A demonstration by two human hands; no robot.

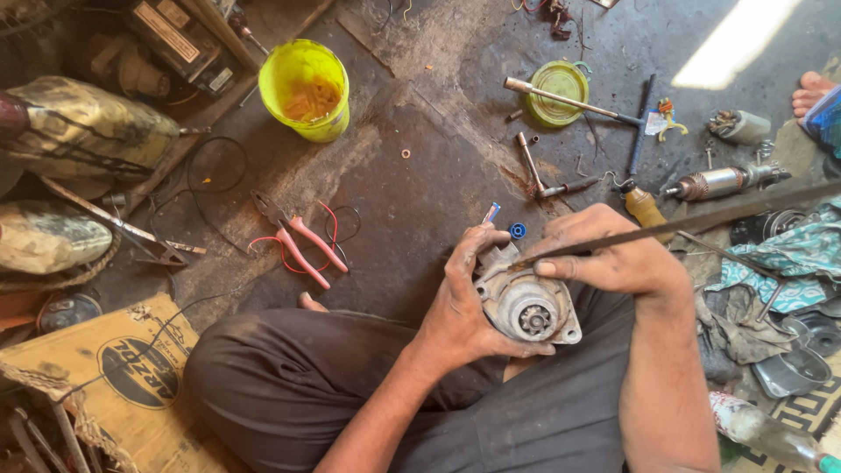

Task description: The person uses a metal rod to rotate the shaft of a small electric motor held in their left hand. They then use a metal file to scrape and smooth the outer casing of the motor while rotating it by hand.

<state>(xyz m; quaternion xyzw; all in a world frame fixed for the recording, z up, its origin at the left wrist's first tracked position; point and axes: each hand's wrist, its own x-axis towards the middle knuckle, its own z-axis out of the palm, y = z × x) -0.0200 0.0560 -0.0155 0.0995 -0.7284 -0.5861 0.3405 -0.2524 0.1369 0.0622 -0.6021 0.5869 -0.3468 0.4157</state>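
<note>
My left hand (460, 298) grips a grey metal starter-motor housing (528, 302) with a small toothed gear at its centre, held over my lap. My right hand (604, 254) holds a long thin dark metal rod (701, 217) like a file, its tip resting on the top edge of the housing by my left fingers. The rod runs up to the right edge of the view. Both hands are grimy. I sit cross-legged in dark trousers on a dirty floor.
Red-handled pliers (298, 241) and red wire lie on the left. A yellow bucket (307, 88) stands at the back. A green lid (559, 92), a hammer (569, 101), an armature (723, 182) and a small bottle (644, 206) lie beyond my hands. A cardboard box (114, 377) is at bottom left.
</note>
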